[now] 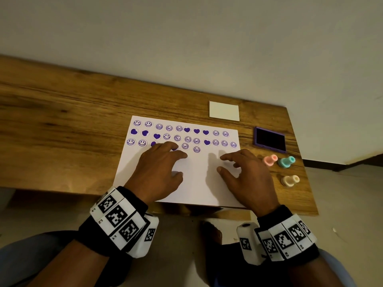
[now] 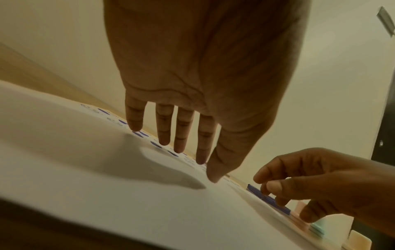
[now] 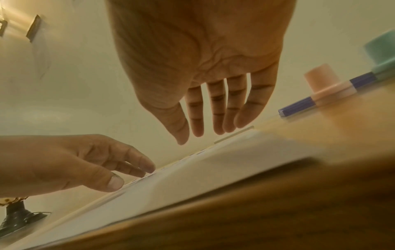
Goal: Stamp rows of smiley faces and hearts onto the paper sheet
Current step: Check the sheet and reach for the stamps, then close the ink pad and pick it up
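The white paper sheet (image 1: 199,183) lies on the wooden table (image 1: 72,121), with rows of purple smiley faces and hearts stamped across its far part. My left hand (image 1: 165,160) is spread low over the sheet's left half, fingers straight, covering a few prints and holding nothing. My right hand (image 1: 240,164) hangs over the right half, fingers relaxed and empty. In the wrist views the left hand (image 2: 188,135) and right hand (image 3: 213,110) show bare palms; whether the fingertips touch the paper I cannot tell.
Right of the sheet stand a pink stamp (image 1: 270,160), a teal stamp (image 1: 287,161) and a cream stamp (image 1: 290,180). Behind them lies the open purple ink pad (image 1: 270,139). A white card (image 1: 224,111) lies beyond the sheet. The table's right edge is near.
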